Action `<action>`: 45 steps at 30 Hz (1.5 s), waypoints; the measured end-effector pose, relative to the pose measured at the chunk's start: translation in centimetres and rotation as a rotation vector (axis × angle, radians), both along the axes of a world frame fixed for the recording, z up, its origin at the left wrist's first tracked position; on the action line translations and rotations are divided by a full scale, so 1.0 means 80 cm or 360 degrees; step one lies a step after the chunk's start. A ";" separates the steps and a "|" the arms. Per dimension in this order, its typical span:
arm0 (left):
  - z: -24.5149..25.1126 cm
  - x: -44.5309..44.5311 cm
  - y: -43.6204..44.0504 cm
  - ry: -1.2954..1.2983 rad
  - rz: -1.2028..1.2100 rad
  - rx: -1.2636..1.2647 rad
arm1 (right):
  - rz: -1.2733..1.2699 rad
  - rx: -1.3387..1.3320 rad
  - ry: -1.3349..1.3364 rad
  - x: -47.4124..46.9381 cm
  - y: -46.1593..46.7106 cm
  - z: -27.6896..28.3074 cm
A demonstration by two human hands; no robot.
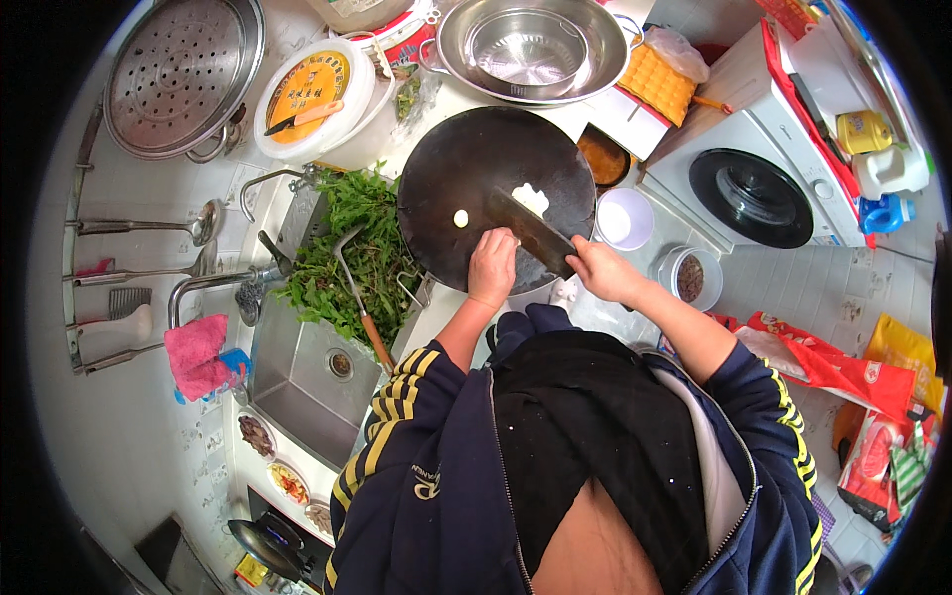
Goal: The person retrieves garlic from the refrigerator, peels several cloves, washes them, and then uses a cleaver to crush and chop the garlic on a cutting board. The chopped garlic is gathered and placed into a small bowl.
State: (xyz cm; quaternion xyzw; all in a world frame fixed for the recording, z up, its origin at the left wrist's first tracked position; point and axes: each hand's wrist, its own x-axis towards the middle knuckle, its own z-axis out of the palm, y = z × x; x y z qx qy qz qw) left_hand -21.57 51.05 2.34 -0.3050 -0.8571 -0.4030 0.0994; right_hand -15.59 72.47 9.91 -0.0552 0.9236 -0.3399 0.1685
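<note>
On a round dark chopping board (446, 163), my right hand (604, 269) grips a broad cleaver (539, 236) by its handle end. The blade slants up and left across the board. My left hand (494, 266) rests by the board's near edge, its fingers bunched close beside the blade. A small pale bit shows at those fingertips; what lies under them is hidden. Beyond the blade sits a small white heap (529, 198), perhaps chopped garlic. One pale peeled clove (461, 219) lies apart, left of the cleaver.
Leafy greens (349, 245) fill part of the steel sink (312, 372) at left, with a wooden-handled sickle (364, 312) on them. Steel basins (454, 44) stand behind the board. Right of it are a white bowl (625, 219) and a washing machine (744, 171). A wok (260, 547) sits lower left.
</note>
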 end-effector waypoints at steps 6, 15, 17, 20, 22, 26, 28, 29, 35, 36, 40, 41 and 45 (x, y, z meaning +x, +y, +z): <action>-0.001 0.001 0.001 -0.0013 0.0027 0.0004 | 0.0052 0.0212 0.0017 -0.005 0.005 0.022; -0.001 0.002 -0.001 -0.0004 0.0033 -0.0046 | 0.0152 0.0418 -0.0107 0.008 -0.016 0.042; -0.002 0.002 -0.002 -0.0022 0.0026 -0.0037 | 0.0119 0.0413 -0.0095 0.006 -0.018 0.037; -0.003 0.001 -0.002 -0.0014 0.0026 -0.0023 | 0.0136 0.0371 -0.0076 0.005 -0.014 0.032; -0.004 0.000 -0.002 0.0005 0.0036 -0.0020 | 0.0153 0.0377 -0.0091 0.005 -0.013 0.029; -0.003 0.000 -0.002 0.0013 0.0053 0.0005 | 0.0119 0.0373 -0.0081 0.006 -0.011 0.029; -0.002 0.001 -0.002 0.0015 0.0054 -0.0003 | 0.0121 0.0335 -0.0062 0.005 -0.011 0.030; -0.002 0.001 -0.002 0.0030 0.0056 -0.0014 | 0.0139 0.0335 -0.0067 0.005 -0.011 0.030; -0.006 -0.001 -0.001 0.0060 0.0080 -0.0001 | 0.0145 0.0380 -0.0135 0.004 -0.014 0.030; -0.006 0.000 -0.001 0.0068 0.0079 0.0004 | 0.0123 0.0333 -0.0094 0.005 -0.014 0.030; -0.008 0.002 -0.002 0.0031 0.0084 0.0001 | 0.0131 0.0336 -0.0118 0.006 -0.014 0.029; -0.007 0.002 -0.003 0.0036 0.0076 0.0004 | 0.0113 0.0344 -0.0146 0.006 -0.014 0.029; -0.005 0.001 -0.003 -0.0006 0.0050 -0.0038 | 0.0099 0.0306 -0.0107 0.005 -0.011 0.027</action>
